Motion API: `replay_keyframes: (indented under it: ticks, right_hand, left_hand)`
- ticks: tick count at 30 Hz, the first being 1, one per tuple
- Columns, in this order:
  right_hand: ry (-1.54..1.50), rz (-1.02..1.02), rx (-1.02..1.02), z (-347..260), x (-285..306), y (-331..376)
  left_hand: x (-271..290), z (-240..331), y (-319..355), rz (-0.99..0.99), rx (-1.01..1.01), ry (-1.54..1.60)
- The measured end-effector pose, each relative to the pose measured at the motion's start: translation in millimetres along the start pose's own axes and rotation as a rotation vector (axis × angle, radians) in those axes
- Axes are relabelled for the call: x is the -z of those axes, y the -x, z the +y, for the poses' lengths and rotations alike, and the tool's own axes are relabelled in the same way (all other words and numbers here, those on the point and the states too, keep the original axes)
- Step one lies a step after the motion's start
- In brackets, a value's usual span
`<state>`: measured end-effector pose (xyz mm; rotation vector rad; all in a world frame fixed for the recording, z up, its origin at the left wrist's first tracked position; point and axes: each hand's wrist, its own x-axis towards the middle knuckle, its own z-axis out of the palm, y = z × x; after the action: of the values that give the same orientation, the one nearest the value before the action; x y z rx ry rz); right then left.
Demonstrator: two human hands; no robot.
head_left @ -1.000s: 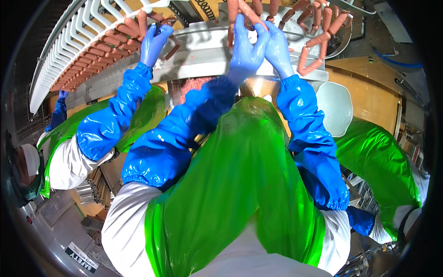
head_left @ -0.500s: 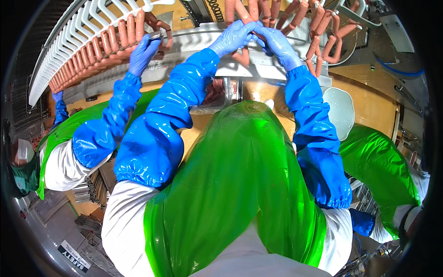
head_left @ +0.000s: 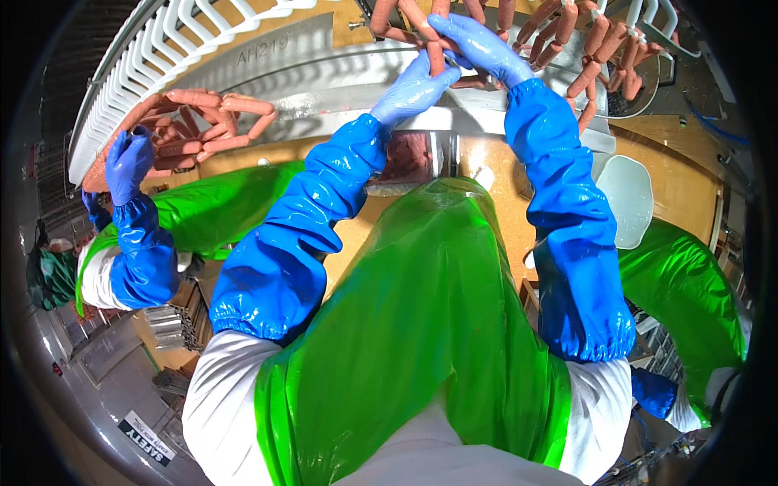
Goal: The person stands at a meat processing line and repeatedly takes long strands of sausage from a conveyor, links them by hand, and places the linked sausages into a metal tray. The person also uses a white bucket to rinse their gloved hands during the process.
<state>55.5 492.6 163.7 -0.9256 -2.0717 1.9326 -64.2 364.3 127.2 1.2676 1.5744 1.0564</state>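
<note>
Both my hands wear light blue gloves and blue sleeve covers over a green apron. My left hand is raised to a hanging string of pink sausages and its fingers close around one link. My right hand grips the same string just above and to the right. More sausage links hang from white hooks to the right of my hands.
A white curved hook rack runs from the top to the far left, loaded with sausages. A co-worker's gloved hand reaches into those on the left. Another person in a green apron stands at the right. A steel machine body lies ahead.
My hands have stayed up at the hanging sausages, shifting slightly right and closing together on one string. The co-worker's hand has dropped left, away from the rack's middle.
</note>
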Motion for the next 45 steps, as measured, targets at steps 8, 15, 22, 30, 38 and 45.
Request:
replay_keyframes:
  ticks: [8,15,22,30,38,45]
  right_hand:
    - [-1.197,0.246,0.237,-58.1,-48.9,19.6]
    - [-0.418,0.443,0.057,46.0,-65.8,5.4]
    - [0.3,0.664,-0.35,303.5,-2.6,37.8]
    - [0.861,0.659,-0.68,426.6,162.3,27.4]
    - [0.721,0.527,-0.496,385.6,108.4,20.1]
    - [-0.114,0.52,-0.137,178.4,-95.8,104.6]
  left_hand:
    - [58.5,65.4,-58.2,-0.409,0.121,0.844]
    - [42.1,70.4,5.1,-0.033,0.402,1.177]
    - [-11.9,-74.3,184.2,0.075,0.757,1.133]
    - [-38.7,-60.7,257.6,0.256,1.181,0.713]
    - [-19.1,-96.6,232.3,0.007,0.954,0.505]
    - [-18.1,-95.1,173.9,-0.08,-0.183,0.026]
